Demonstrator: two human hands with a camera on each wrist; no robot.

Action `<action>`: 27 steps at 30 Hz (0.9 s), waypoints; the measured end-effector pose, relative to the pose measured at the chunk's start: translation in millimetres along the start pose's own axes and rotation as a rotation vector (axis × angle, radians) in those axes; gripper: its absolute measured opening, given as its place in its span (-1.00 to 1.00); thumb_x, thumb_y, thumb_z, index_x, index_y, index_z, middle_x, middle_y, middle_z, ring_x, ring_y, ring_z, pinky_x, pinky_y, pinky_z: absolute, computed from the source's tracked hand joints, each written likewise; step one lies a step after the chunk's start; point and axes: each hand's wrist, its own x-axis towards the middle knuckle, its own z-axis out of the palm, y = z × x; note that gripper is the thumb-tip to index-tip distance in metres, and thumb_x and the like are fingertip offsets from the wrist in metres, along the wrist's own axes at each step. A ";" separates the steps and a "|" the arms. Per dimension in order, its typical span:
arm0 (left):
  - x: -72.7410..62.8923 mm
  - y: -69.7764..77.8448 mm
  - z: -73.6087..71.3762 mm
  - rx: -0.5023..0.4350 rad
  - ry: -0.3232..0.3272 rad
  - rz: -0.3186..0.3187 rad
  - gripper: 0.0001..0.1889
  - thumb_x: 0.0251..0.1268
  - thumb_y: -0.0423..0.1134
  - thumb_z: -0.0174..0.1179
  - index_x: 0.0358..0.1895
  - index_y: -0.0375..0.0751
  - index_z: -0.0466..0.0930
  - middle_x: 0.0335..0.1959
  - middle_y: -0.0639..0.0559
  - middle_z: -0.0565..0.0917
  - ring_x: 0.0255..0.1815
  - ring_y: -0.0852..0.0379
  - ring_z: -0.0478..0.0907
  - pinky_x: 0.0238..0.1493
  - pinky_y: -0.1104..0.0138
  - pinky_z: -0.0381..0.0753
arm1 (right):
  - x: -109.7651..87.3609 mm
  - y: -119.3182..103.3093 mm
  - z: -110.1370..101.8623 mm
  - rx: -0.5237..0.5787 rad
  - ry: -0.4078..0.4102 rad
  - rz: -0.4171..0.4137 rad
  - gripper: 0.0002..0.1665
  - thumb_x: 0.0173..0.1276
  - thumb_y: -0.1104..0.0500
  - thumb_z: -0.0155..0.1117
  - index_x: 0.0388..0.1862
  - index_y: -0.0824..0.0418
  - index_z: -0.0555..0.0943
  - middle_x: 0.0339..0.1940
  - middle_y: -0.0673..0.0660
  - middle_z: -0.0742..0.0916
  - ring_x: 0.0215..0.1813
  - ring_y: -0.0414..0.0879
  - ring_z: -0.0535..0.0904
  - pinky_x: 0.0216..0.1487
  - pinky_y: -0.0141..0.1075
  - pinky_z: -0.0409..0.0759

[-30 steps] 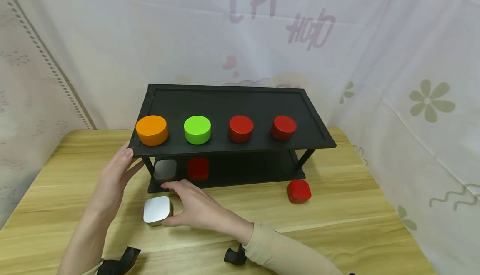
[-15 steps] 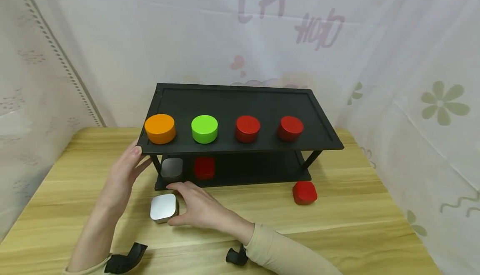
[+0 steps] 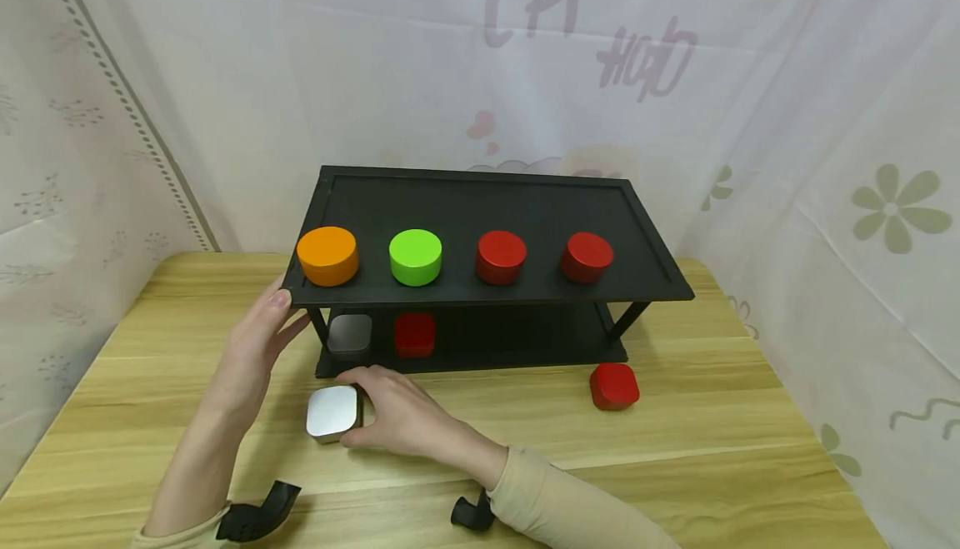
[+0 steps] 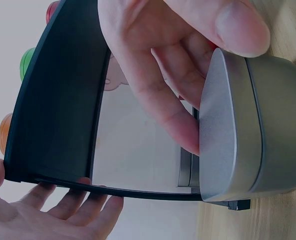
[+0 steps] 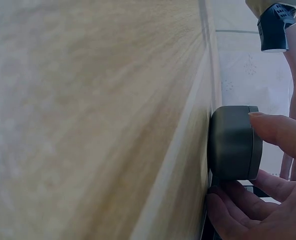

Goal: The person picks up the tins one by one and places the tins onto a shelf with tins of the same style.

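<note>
My left hand [image 3: 251, 349] holds the front left corner of a black two-tier shelf [image 3: 465, 199]; its thumb lies at the top edge, with the fingers along the side in the left wrist view. The right hand [image 3: 405, 416] grips a silver rounded-square tin [image 3: 332, 413], thumb on one side and fingers on the other. That tin stands on the table in front of the shelf's left end, and a lid seam [image 4: 257, 120] runs round it. Behind it, on the lower tier, are another silver tin [image 3: 349, 334] and a red square tin [image 3: 415, 335].
An orange round tin [image 3: 327, 256], a green one [image 3: 416, 257] and two red ones, left [image 3: 501, 257] and right [image 3: 587, 257], line the top tier's front. One red square tin [image 3: 615, 386] sits on the wooden table [image 3: 675, 466] by the shelf's right end. A patterned curtain [image 3: 390, 57] hangs behind.
The head view has shifted, so everything appears farther right. The right hand's fingers have come slightly closer around the silver tin. The left hand keeps its place on the shelf.
</note>
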 end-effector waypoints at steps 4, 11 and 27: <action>0.1 0.2 0.4 -0.002 0.007 -0.005 -0.49 0.72 -0.07 -0.24 0.60 0.00 0.24 0.57 0.11 0.28 0.51 0.24 0.25 0.30 0.60 0.46 | 0.4 0.0 1.1 -0.001 0.002 0.009 -0.20 0.21 -0.07 0.60 0.42 -0.14 0.49 0.32 -0.13 0.64 0.27 -0.30 0.55 0.30 -0.41 0.58; 0.4 -0.5 1.3 -0.011 0.012 0.005 -0.49 0.72 -0.09 -0.24 0.60 -0.01 0.25 0.55 0.12 0.31 0.49 0.21 0.27 0.30 0.59 0.46 | 1.4 0.5 2.7 -0.013 0.006 0.011 -0.22 0.20 -0.09 0.60 0.40 -0.15 0.51 0.33 -0.13 0.65 0.31 -0.27 0.55 0.32 -0.39 0.57; -0.7 -0.5 -0.8 0.004 0.015 -0.013 -0.48 0.72 -0.06 -0.23 0.61 0.01 0.22 0.59 0.10 0.25 0.49 0.25 0.25 0.28 0.61 0.46 | 0.7 5.3 0.3 0.072 0.019 -0.018 -0.29 0.24 -0.06 0.58 0.35 -0.09 0.53 0.22 -0.12 0.69 0.13 -0.36 0.59 0.14 -0.57 0.57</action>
